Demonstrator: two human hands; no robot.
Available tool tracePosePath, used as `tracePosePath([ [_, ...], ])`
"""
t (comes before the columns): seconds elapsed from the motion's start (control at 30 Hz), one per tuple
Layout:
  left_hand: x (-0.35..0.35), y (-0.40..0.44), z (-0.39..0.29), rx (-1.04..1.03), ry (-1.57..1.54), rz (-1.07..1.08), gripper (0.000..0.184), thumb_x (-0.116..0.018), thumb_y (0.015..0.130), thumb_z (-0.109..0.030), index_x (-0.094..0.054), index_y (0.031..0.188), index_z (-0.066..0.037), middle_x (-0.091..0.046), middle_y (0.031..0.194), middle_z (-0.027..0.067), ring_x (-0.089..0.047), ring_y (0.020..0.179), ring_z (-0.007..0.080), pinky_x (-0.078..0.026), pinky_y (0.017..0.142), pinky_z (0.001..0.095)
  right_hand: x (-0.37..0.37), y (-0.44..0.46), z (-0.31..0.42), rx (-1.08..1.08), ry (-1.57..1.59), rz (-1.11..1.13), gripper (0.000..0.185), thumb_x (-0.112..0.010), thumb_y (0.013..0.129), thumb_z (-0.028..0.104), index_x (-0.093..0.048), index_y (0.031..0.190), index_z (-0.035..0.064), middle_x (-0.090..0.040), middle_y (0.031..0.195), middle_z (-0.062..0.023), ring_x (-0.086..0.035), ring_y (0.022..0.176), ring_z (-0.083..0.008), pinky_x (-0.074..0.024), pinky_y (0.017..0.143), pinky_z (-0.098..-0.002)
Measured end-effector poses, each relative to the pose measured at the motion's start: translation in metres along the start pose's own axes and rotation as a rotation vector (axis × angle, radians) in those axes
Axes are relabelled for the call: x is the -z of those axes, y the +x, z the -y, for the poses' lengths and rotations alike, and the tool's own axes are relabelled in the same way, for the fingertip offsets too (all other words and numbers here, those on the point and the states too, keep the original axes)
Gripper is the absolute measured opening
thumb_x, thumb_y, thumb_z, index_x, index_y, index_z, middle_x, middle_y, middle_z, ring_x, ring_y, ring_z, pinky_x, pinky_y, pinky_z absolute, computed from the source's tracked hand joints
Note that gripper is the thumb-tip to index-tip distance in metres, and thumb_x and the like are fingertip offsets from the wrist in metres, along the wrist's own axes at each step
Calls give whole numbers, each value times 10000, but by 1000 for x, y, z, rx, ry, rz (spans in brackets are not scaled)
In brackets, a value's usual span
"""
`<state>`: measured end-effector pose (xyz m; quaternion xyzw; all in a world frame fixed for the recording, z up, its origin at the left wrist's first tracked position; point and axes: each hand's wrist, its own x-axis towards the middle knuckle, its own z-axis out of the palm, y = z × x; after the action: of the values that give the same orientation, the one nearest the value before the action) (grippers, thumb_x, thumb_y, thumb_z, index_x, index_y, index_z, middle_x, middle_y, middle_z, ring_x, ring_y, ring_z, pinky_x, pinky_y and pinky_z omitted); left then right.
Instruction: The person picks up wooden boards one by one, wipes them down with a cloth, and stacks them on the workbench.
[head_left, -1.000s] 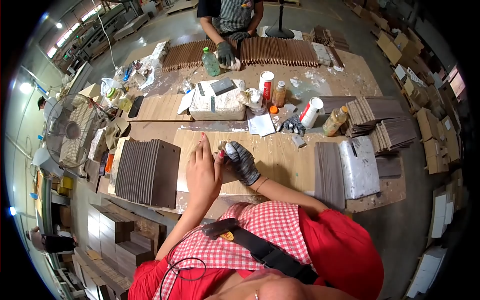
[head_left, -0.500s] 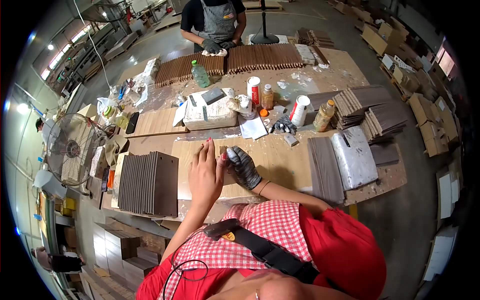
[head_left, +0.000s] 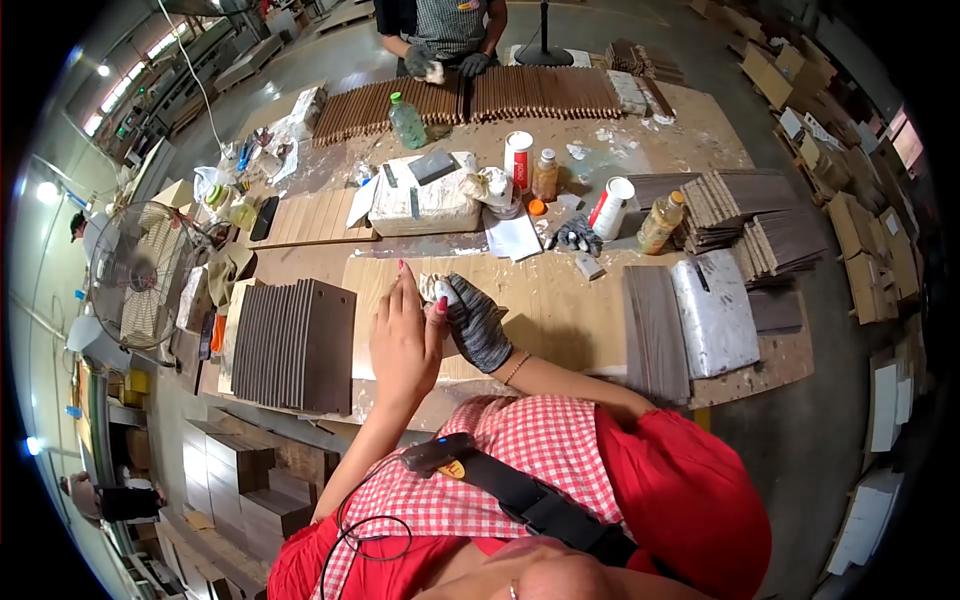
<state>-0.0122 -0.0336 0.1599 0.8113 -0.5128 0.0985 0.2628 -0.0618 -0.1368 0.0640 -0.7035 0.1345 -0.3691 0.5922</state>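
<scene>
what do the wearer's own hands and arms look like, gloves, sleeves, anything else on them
The left hand is gloveless, with red nail polish. The right hand wears a dark, streaky grey glove, with a thin bracelet at the wrist. Both sleeves are plain red.

On my white-flecked table (head_left: 300, 265), a pale board (head_left: 570, 325) lies before me, dark boards (head_left: 290, 345) stand to my left, a white packet (head_left: 718, 325) sits to my right, and 2 red-and-white cans (head_left: 612, 208) stand farther back.
</scene>
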Motion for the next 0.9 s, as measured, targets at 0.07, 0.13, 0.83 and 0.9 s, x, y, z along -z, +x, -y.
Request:
tracePosePath([
  [0.07, 3, -1, 9, 26, 16, 18, 531, -419, 925, -272, -326, 1333, 55, -502, 1187, 224, -455, 1105, 374, -365, 923, 418, -2, 1, -11, -71, 98, 13, 228, -479, 886, 239, -524, 971, 32, -586, 842, -177, -569, 770, -361, -455, 659, -394],
  [0.13, 2, -4, 15, 70, -3, 12, 492, -418, 926, -267, -381, 1309, 41, -510, 1187, 211, -455, 1116, 362, -371, 923, 413, 5, 0, -18, -107, -47, 58, 252, -490, 883, 269, -528, 973, 37, -588, 812, -177, -575, 755, -355, -459, 641, -394],
  [0.83, 0, 4, 8, 60, 63, -17, 606, -348, 949, -383, -232, 1392, 14, -475, 1255, 225, -471, 1103, 380, -387, 898, 407, 6, 16, 18, 90, -270, 68, 307, -494, 854, 265, -556, 1034, 25, -614, 837, -159, -599, 771, -325, -482, 677, -381],
  [0.9, 3, 1, 11, 65, 56, -8, 559, -401, 936, -339, -288, 1380, -19, -497, 1237, 208, -475, 1114, 364, -394, 899, 400, 6, 11, 3, -26, -244, 79, 315, -450, 891, 306, -559, 975, 23, -604, 756, -158, -604, 721, -307, -476, 658, -378],
])
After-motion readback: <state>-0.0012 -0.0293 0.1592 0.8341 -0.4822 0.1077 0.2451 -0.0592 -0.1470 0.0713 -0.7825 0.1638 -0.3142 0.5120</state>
